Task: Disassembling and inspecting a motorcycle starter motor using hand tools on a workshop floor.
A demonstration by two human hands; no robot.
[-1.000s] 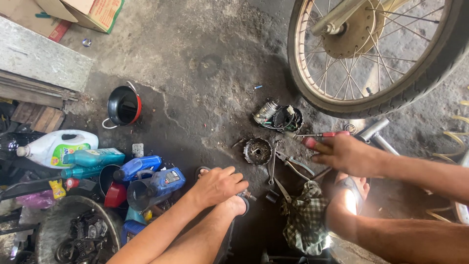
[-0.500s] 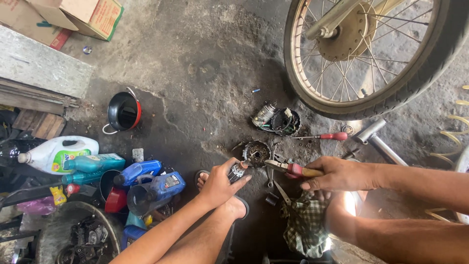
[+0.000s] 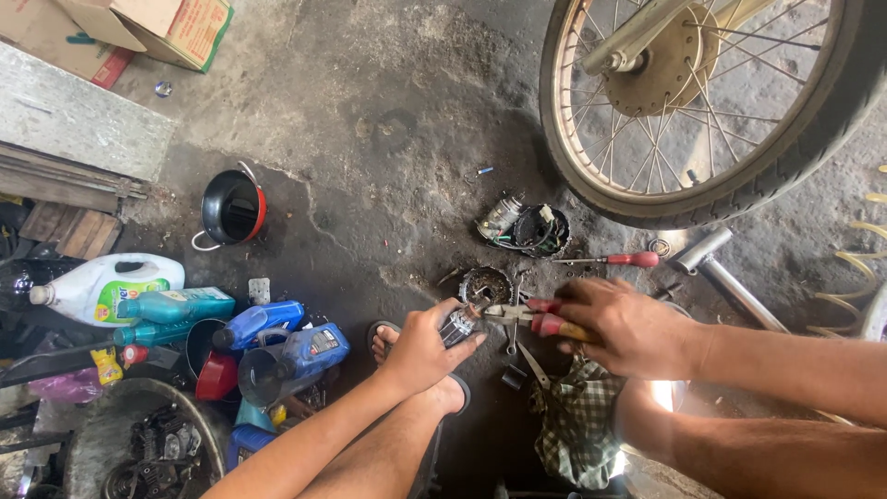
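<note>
Your left hand [image 3: 425,346] was closed around a small metal part [image 3: 459,323], holding it up just above the oily concrete floor [image 3: 370,166], over your sandalled foot [image 3: 407,346]. Your right hand [image 3: 628,325] was wrapped tight around the red handles of a pair of pliers [image 3: 522,316], whose nose met the part right at your left fingertips; whether the pliers had actually bitten onto it was too small to tell. The risk, as I judge it, lay in that closeness: had the pliers slipped off the greasy metal, the nose could have jabbed into your left fingers [image 3: 462,344], or the part could have sprung loose and dropped among the round toothed piece [image 3: 485,285] and loose bits just beneath. A red-handled screwdriver [image 3: 614,260] lay near your right wrist, and the checked cloth [image 3: 577,420] sat under your right forearm. The motorcycle wheel [image 3: 721,102] stood well apart ahead, and the oil bottles [image 3: 277,337] and black funnel [image 3: 233,208] sat off to your left.
</note>
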